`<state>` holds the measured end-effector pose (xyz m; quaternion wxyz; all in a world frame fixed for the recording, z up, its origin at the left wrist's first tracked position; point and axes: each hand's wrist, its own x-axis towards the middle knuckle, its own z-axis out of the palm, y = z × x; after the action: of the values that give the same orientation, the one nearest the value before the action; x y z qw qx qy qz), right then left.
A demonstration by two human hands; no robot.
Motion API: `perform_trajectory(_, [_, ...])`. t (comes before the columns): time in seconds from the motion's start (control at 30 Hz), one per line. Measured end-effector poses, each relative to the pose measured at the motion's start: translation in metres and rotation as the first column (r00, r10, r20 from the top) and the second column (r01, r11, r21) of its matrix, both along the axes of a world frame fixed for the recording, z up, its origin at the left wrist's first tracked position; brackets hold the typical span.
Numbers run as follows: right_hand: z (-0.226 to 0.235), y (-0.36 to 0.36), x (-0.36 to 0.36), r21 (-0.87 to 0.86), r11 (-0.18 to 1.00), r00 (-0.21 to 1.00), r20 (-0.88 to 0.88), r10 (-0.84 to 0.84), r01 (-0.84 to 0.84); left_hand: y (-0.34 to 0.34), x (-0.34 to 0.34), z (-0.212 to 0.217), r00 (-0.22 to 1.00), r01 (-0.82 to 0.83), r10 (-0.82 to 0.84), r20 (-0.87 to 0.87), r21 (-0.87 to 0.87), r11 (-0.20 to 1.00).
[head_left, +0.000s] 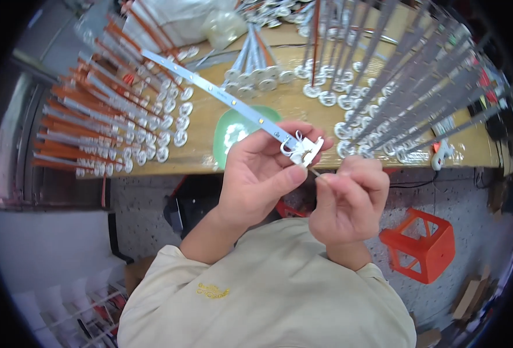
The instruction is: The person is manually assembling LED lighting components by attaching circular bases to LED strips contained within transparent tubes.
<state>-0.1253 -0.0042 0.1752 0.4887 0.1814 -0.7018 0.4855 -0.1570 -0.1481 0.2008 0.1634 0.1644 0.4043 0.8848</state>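
Observation:
My left hand (249,177) holds an LED light bar (233,103) near its lower end, fingers behind it and thumb in front. The bar slants up to the far left, with small yellow LEDs along its pale strip. A white end cap (310,152) sits at the held end, with white wire loops (288,145) beside it. Close to the cap, my right hand (352,200) pinches a small thin piece (315,172) between thumb and forefinger. Its far tip meets the cap's lower edge; its exact kind is too small to tell. Beyond my left hand lies a green dish (221,134), partly hidden.
Bars with orange backs (76,136) and round white ends lie in rows at the table's left. More grey bars (407,87) fan across the right side. A small bundle (256,61) stands at the back. An orange-red stool (439,255) is on the floor, right.

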Motion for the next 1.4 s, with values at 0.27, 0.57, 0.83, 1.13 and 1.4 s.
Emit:
perform_trajectory(0.27, [-0.003,0.034,0.002,-0.141,0.987,0.993,-0.072,-0.089,0.078,0.046,0.004,-0.002,0.988,0.153,-0.149,-0.036,0.145,0.978])
perform_trajectory(0.57, [-0.004,0.041,0.005,-0.13,0.991,0.995,-0.103,-0.021,0.008,0.054,0.006,-0.01,0.977,0.212,-0.214,-0.019,0.24,0.947])
perform_trajectory(0.83, [-0.008,0.039,0.001,-0.069,0.997,0.989,-0.138,-0.046,0.036,0.057,0.016,-0.013,0.986,0.16,-0.166,0.01,0.215,0.963])
perform_trajectory(1.13, [-0.011,0.036,-0.003,0.013,1.0,0.936,-0.351,0.01,-0.006,0.046,0.025,-0.029,0.889,0.357,-0.454,0.061,0.53,0.769])
perform_trajectory(1.4, [0.0,0.023,-0.009,-0.042,0.999,0.932,-0.361,0.016,-0.033,0.042,0.026,-0.032,0.911,0.339,-0.412,0.025,0.523,0.782])
